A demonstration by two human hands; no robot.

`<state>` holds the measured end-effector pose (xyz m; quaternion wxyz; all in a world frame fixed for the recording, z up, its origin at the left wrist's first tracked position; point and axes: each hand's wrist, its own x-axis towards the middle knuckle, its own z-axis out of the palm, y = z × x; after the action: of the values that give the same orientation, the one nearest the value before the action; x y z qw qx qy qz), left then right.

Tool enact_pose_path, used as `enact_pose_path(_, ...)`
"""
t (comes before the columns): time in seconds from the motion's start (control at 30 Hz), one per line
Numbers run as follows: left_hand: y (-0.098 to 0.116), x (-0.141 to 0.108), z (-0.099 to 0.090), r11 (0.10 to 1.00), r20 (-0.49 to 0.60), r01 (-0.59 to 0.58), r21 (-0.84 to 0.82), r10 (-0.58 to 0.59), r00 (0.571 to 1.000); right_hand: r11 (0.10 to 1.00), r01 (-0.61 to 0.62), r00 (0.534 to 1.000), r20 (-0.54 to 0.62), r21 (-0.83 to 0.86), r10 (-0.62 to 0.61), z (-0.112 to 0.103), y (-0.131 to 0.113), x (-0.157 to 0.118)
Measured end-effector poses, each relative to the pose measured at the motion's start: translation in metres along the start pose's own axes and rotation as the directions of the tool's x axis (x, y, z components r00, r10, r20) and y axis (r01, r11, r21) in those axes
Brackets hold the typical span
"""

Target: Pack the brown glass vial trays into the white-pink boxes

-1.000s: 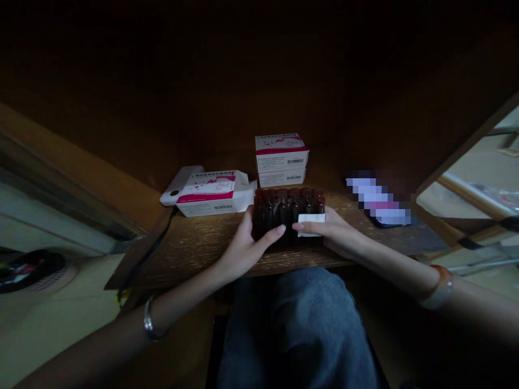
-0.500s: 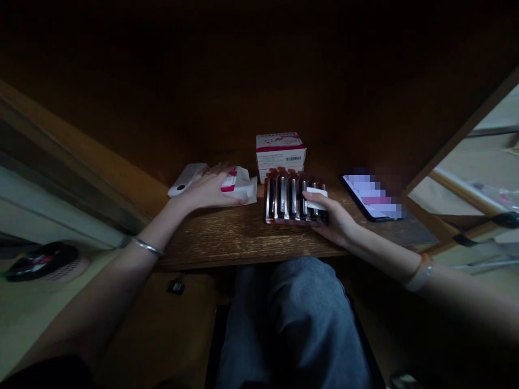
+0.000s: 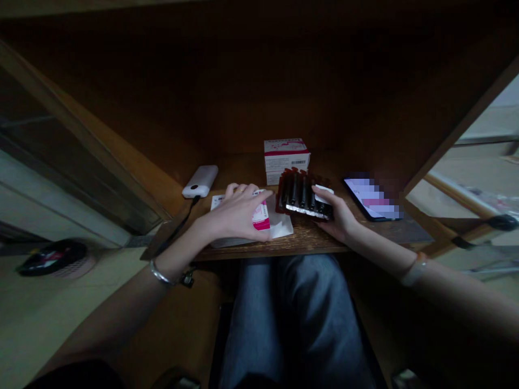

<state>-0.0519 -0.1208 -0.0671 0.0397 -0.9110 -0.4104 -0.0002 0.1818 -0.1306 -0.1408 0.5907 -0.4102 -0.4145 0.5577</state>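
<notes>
Wooden desk: carton, phone, power bank

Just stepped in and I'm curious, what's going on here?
A person is seated at a wooden desk. Their right hand holds a tray of dark glass vials, and their left hand lies on an opened white and pink carton. A second carton stands behind the tray, with a white power bank to the left and a phone to the right.
</notes>
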Motion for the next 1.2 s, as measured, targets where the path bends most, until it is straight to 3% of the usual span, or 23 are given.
enact_pose_path(0.1, 0.008, -0.004, 0.005, 1.0, -0.124, 0.017, 0.002, -0.016, 0.992, 0.994, -0.075, 0.994, -0.077, 0.084, 0.082, 0.002, 0.005, -0.001)
enact_pose_path(0.23, 0.014, -0.005, 0.012, 0.999, -0.247, -0.01, 0.044, 0.021, 0.969, 0.997, 0.061, 0.98, -0.188, -0.043, -0.068, 0.002, 0.006, -0.006)
enact_pose_path(0.37, 0.019, -0.005, 0.017, 0.998, -0.322, 0.021, 0.061, 0.0, 0.947, 0.956, 0.153, 0.958, -0.201, -0.25, -0.206, 0.003, -0.007, -0.014)
enact_pose_path(0.63, 0.022, -0.004, 0.021, 0.997, -0.345, 0.063, 0.047, -0.043, 0.937, 0.898, 0.221, 0.943, -0.151, -0.381, -0.296, 0.015, -0.026, -0.032)
enact_pose_path(0.83, 0.023, -0.006, 0.023, 0.989, -0.381, 0.076, 0.126, -0.023, 0.924, 0.932, 0.137, 0.976, -0.113, -0.336, -0.184, 0.016, -0.024, -0.031)
enact_pose_path(1.0, 0.024, -0.008, 0.024, 0.977, -0.438, 0.031, 0.213, 0.067, 0.896, 0.941, 0.086, 0.988, -0.092, -0.327, -0.122, 0.011, -0.019, -0.023)
enact_pose_path(1.2, 0.029, -0.01, 0.026, 0.967, -0.478, -0.014, 0.255, 0.139, 0.867, 0.903, 0.184, 0.974, -0.055, -0.388, -0.222, 0.017, -0.021, -0.03)
